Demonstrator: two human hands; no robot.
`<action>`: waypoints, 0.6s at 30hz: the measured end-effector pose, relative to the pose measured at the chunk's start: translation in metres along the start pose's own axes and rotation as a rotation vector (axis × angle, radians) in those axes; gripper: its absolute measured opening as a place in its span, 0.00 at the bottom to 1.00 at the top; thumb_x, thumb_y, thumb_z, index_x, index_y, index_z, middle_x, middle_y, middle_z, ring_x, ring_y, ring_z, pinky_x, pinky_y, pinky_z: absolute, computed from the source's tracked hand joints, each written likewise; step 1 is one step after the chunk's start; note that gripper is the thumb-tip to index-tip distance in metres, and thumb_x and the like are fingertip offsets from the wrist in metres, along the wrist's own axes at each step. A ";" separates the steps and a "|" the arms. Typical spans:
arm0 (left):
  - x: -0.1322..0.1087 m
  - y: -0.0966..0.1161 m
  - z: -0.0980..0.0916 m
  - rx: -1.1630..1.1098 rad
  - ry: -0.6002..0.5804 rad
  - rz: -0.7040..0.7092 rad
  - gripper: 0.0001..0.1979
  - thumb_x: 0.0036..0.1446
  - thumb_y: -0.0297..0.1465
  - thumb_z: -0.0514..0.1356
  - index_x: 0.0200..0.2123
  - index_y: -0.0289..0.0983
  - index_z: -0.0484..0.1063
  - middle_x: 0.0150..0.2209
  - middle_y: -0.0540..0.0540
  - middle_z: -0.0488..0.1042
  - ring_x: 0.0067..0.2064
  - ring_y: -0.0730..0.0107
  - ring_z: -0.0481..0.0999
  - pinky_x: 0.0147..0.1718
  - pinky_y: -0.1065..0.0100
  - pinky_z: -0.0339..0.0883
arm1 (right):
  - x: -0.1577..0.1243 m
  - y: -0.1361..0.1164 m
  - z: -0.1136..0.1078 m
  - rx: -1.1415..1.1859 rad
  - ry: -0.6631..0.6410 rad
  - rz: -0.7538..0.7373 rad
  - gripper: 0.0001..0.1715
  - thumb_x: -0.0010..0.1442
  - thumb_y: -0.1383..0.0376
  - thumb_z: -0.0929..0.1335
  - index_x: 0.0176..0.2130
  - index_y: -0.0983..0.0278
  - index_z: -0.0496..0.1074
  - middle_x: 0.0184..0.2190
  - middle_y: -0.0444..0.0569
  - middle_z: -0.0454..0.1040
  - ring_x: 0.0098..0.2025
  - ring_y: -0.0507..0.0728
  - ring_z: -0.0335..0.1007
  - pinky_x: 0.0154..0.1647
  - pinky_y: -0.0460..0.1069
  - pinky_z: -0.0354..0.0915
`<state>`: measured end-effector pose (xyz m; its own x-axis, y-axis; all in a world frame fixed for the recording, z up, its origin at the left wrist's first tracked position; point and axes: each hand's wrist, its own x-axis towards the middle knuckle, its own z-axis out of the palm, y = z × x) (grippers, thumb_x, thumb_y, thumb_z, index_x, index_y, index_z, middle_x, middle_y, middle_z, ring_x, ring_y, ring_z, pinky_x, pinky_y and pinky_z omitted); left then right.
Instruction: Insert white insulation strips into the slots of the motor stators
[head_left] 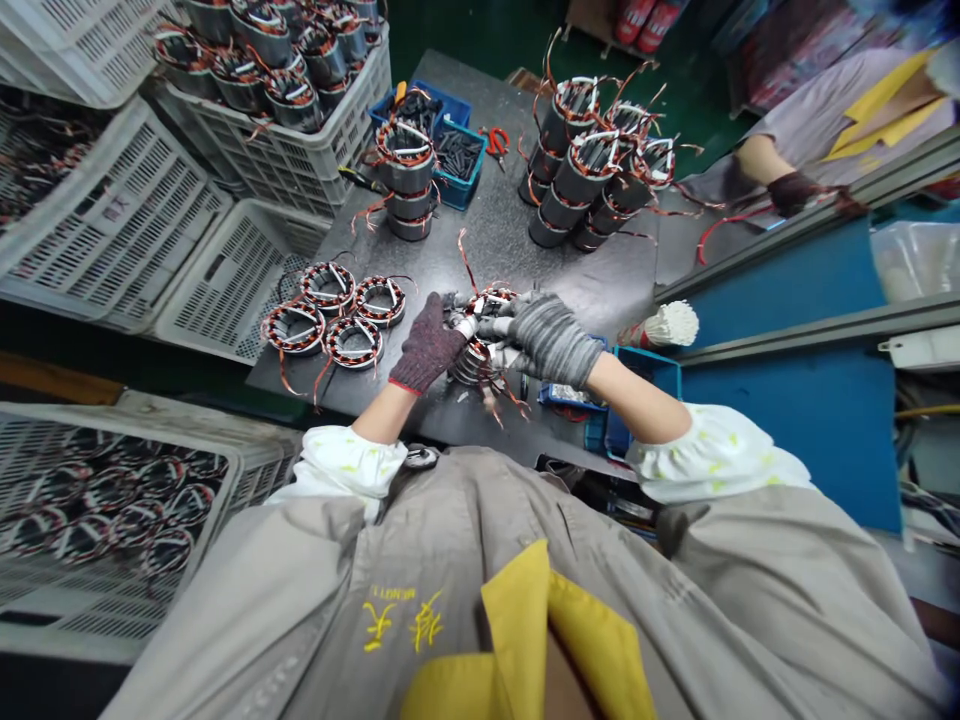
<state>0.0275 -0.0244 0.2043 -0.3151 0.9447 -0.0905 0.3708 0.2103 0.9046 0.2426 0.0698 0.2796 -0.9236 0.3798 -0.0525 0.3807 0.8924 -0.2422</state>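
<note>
Both my gloved hands work at a copper-wound motor stator (474,362) near the table's front edge, with orange and white lead wires splaying from it. My left hand (427,345), in a dark speckled knit glove, grips its upper side. My right hand (544,335), in a grey striped glove, holds it from the other side, and my fingers hide much of the top. Just left of my left hand, several similar stators (354,342) lie flat on the dark metal table (480,240). Further back stand stacked stators (409,170).
White slotted crates (247,290) filled with stators surround the table's left side. Several stator stacks (592,165) stand at the back right, near blue bins (457,165) and red-handled pliers (495,142). A co-worker's gloved hand (795,192) holds a red wire at the right.
</note>
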 end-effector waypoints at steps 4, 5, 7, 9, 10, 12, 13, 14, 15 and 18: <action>0.001 -0.004 0.002 -0.025 -0.005 0.014 0.20 0.63 0.35 0.70 0.56 0.40 0.74 0.61 0.36 0.85 0.62 0.51 0.85 0.67 0.51 0.77 | 0.004 -0.011 0.019 -0.074 -0.009 -0.026 0.23 0.77 0.53 0.67 0.50 0.63 0.88 0.46 0.61 0.85 0.49 0.69 0.74 0.53 0.61 0.67; 0.001 -0.005 0.004 -0.031 -0.001 0.019 0.20 0.63 0.35 0.70 0.56 0.40 0.74 0.61 0.36 0.85 0.62 0.52 0.85 0.66 0.51 0.78 | 0.001 -0.013 0.027 -0.042 0.049 -0.005 0.23 0.78 0.54 0.66 0.47 0.62 0.87 0.45 0.60 0.85 0.49 0.68 0.74 0.54 0.61 0.68; 0.003 -0.010 0.008 -0.050 0.016 0.037 0.19 0.64 0.35 0.70 0.56 0.40 0.74 0.60 0.36 0.85 0.61 0.52 0.85 0.65 0.51 0.78 | -0.006 -0.017 0.045 0.083 0.235 0.078 0.25 0.80 0.52 0.64 0.40 0.60 0.85 0.41 0.57 0.84 0.48 0.67 0.75 0.55 0.62 0.70; 0.005 -0.016 0.012 -0.070 0.031 0.061 0.18 0.63 0.33 0.69 0.55 0.40 0.74 0.59 0.36 0.86 0.60 0.51 0.86 0.64 0.50 0.79 | -0.009 -0.017 0.062 0.296 0.528 0.235 0.28 0.80 0.46 0.64 0.36 0.57 0.81 0.36 0.54 0.81 0.44 0.64 0.74 0.53 0.61 0.72; 0.005 -0.019 0.014 -0.073 0.038 0.075 0.17 0.63 0.33 0.69 0.55 0.41 0.74 0.59 0.37 0.86 0.59 0.51 0.86 0.64 0.50 0.79 | -0.008 -0.015 0.067 0.433 0.702 0.325 0.31 0.79 0.41 0.64 0.34 0.56 0.78 0.34 0.52 0.78 0.41 0.63 0.73 0.50 0.60 0.73; 0.003 -0.021 0.014 -0.052 0.055 0.094 0.17 0.64 0.33 0.69 0.54 0.41 0.74 0.57 0.37 0.86 0.58 0.51 0.87 0.63 0.50 0.80 | -0.006 -0.004 0.070 0.732 1.034 0.475 0.35 0.75 0.33 0.64 0.33 0.55 0.72 0.30 0.47 0.71 0.35 0.59 0.69 0.40 0.55 0.71; 0.000 -0.021 0.013 -0.026 0.067 0.100 0.17 0.65 0.33 0.69 0.55 0.41 0.74 0.57 0.37 0.86 0.57 0.51 0.87 0.62 0.50 0.81 | -0.006 0.002 0.067 0.864 1.148 0.510 0.36 0.73 0.30 0.65 0.33 0.55 0.69 0.29 0.45 0.69 0.32 0.57 0.66 0.35 0.53 0.69; -0.003 -0.019 0.011 0.007 0.080 0.110 0.17 0.66 0.34 0.69 0.55 0.40 0.75 0.56 0.37 0.86 0.57 0.51 0.87 0.61 0.50 0.81 | -0.008 0.009 0.063 0.959 1.208 0.523 0.36 0.70 0.29 0.67 0.32 0.55 0.68 0.29 0.44 0.68 0.30 0.56 0.64 0.32 0.51 0.66; -0.007 -0.016 0.009 0.049 0.092 0.126 0.17 0.67 0.35 0.68 0.57 0.40 0.75 0.57 0.37 0.86 0.57 0.51 0.86 0.62 0.50 0.80 | -0.011 0.016 0.057 0.997 1.217 0.527 0.36 0.69 0.29 0.69 0.33 0.56 0.69 0.29 0.43 0.69 0.29 0.55 0.64 0.31 0.51 0.66; -0.013 0.000 0.004 0.234 0.118 0.236 0.24 0.68 0.36 0.68 0.65 0.39 0.75 0.60 0.36 0.84 0.62 0.48 0.84 0.66 0.49 0.77 | -0.027 0.026 0.038 0.784 1.086 0.519 0.28 0.73 0.37 0.69 0.38 0.57 0.78 0.34 0.48 0.79 0.35 0.58 0.73 0.40 0.54 0.73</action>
<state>0.0353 -0.0357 0.2036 -0.2905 0.9415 0.1710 0.6313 0.0543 0.7737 0.2758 0.0735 0.2377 -0.0638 0.9283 0.3663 0.2052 0.3714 -0.9055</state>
